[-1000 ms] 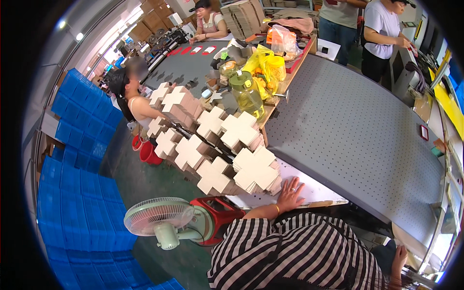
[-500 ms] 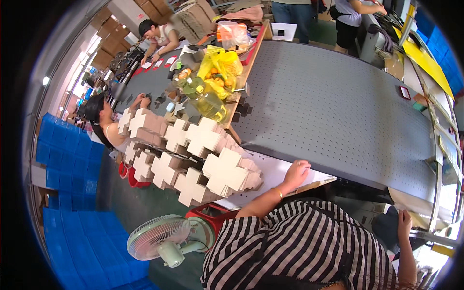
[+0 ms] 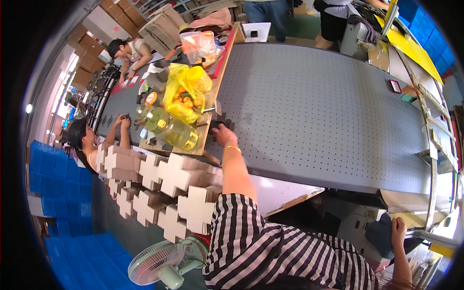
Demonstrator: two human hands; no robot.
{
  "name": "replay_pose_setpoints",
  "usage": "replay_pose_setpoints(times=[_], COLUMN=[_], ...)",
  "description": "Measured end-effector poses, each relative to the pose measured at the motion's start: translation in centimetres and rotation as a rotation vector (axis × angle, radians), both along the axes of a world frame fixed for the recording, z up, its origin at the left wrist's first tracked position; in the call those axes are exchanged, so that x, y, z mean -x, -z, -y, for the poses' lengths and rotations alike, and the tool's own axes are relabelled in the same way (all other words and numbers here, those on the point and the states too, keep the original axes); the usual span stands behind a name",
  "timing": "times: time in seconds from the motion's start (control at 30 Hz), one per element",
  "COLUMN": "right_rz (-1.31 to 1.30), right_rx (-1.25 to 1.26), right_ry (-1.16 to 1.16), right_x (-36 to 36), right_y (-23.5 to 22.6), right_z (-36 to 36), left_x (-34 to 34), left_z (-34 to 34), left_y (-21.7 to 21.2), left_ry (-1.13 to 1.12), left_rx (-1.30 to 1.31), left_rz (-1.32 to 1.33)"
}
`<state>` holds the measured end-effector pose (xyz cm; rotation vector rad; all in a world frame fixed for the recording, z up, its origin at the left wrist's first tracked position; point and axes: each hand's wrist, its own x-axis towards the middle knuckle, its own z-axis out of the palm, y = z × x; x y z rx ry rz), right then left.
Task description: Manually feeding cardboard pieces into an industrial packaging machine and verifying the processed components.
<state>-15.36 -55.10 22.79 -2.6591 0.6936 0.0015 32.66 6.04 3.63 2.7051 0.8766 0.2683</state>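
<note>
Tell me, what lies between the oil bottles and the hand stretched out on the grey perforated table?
In the head view, the wooden edge board runs between the oil bottles and the left hand; a small dark piece lies at the fingertips.

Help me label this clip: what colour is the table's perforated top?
Grey, dotted with small holes; the head view shows it.
</note>
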Motion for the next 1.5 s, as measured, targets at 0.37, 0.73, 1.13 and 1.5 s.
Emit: replay_pose_setpoints(times=[0.37, 0.73, 1.13, 1.5], right_rz=[0.023, 0.619, 0.791, 0.994], right_rx=[0.086, -0.147, -0.222, 0.046], right_ry=[0.01, 0.064, 0.373, 0.69], right_x=[2.1, 3.9, 38.8, 54.4], right_y=[1.1, -5.7, -13.1, -12.3], right_z=[-0.1, -2.9, -4.9, -3.0], left_x=[-0.7, 18.0, 61.3, 78.4], left_z=[1.2, 42.5, 56.3, 66.9], left_y=[0.5, -20.8, -38.5, -36.5], left_ry=[0.43, 1.782, 2.955, 3.262], left_rx=[-0.031, 1.02, 0.75, 0.515], left_rz=[-0.112, -0.23, -0.238, -0.469])
